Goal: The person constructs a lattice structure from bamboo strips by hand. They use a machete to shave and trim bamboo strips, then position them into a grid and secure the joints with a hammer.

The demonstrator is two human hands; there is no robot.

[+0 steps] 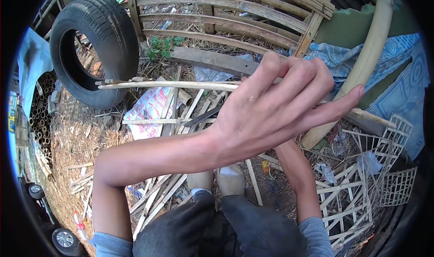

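Note:
My left arm crosses in front of me, and my left hand [275, 103] is large and close, its back toward me. Most of its fingers are curled and one points right; what they hold, if anything, is hidden. A pale split bamboo strip [167, 84] runs in from the left and disappears behind this hand. Below the strip, a dark blade [203, 118] also passes out of sight behind the hand. My right forearm [296, 180] rises from the lower right, its hand covered by my left one. Another length of bamboo [368, 117] emerges to the right.
A black tyre [122, 40] stands at the back left beside a bamboo slat fence [221, 24]. Split strips [158, 193] lie around my feet. A thick bamboo pole [373, 44] leans over blue cloth at the right, above woven bamboo lattice [346, 189].

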